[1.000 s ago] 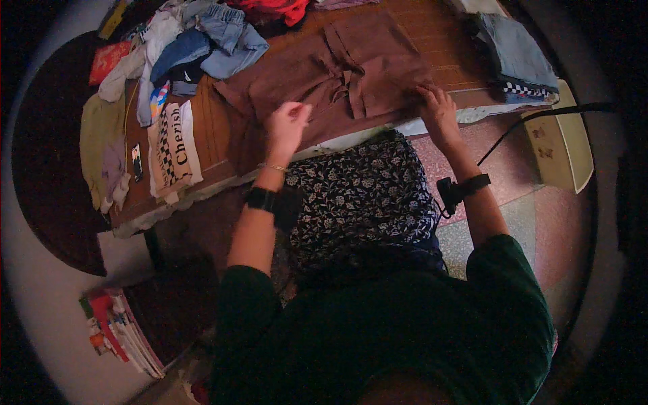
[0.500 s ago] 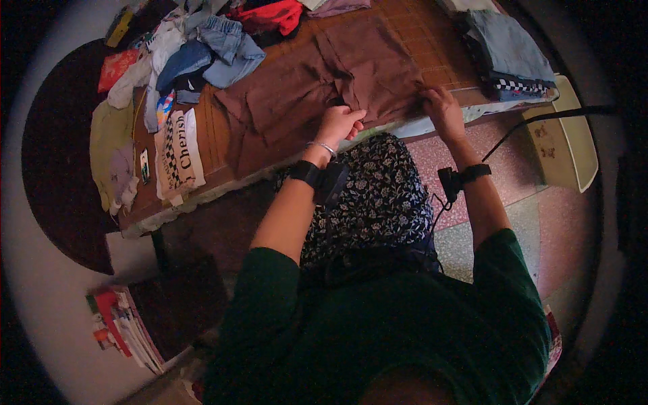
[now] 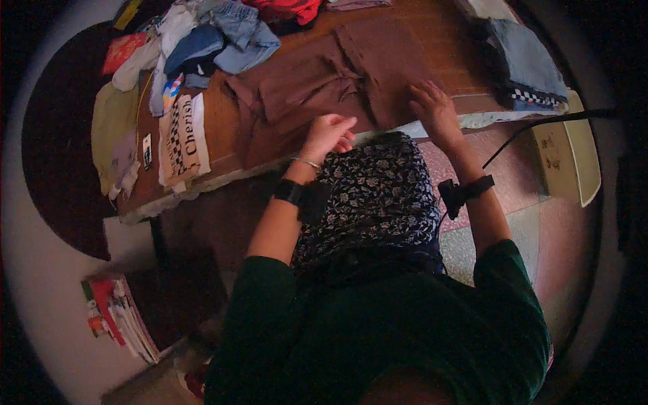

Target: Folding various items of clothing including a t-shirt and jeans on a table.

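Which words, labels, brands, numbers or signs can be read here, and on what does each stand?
Cream checked cloth: large dark lettering, legible but not copied here; smaller lettering beside it, unclear.
Pale tub: brownish marks, too small to read.
Paper stack, lower left: too blurred to read.
Red item, upper left: too blurred.
Brown garment: no text visible.

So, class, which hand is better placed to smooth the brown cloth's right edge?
Right hand, probably: its extended fingers are at that edge of the brown cloth; the left hand is farther off, curled.

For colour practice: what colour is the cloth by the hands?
The cloth is brown; see the head view.
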The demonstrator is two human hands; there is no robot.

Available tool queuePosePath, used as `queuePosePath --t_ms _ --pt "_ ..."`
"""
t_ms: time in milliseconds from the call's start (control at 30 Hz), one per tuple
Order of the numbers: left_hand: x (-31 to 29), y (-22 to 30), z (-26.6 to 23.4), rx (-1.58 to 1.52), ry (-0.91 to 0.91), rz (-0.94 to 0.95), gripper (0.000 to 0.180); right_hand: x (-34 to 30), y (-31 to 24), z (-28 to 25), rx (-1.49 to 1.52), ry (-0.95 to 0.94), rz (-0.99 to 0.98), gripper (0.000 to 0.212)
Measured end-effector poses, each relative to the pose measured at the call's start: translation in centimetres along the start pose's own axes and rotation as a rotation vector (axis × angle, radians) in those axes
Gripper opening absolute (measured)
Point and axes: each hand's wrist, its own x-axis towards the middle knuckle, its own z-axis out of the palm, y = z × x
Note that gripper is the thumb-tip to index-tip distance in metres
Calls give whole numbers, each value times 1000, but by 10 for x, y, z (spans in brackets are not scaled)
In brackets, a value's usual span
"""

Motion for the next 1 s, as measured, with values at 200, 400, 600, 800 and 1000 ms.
queuePosePath --t_ms 200,400,600,800,1000 --pt "-25 -37 -117 4 523 150 36 37 -68 61 -31 -215 -109 63" --pt "-23 -89 -203 559 960 208 46 35 -79 85 -93 -295 -119 64" --pt "-11 -90 -212 707 940 204 54 57 -96 71 271 -191 -1 34" --pt "5 -66 -218 731 764 83 60 96 -186 98 447 -215 -135 38" --pt "10 -43 -225 702 604 62 61 134 -235 139 712 -302 32 46"
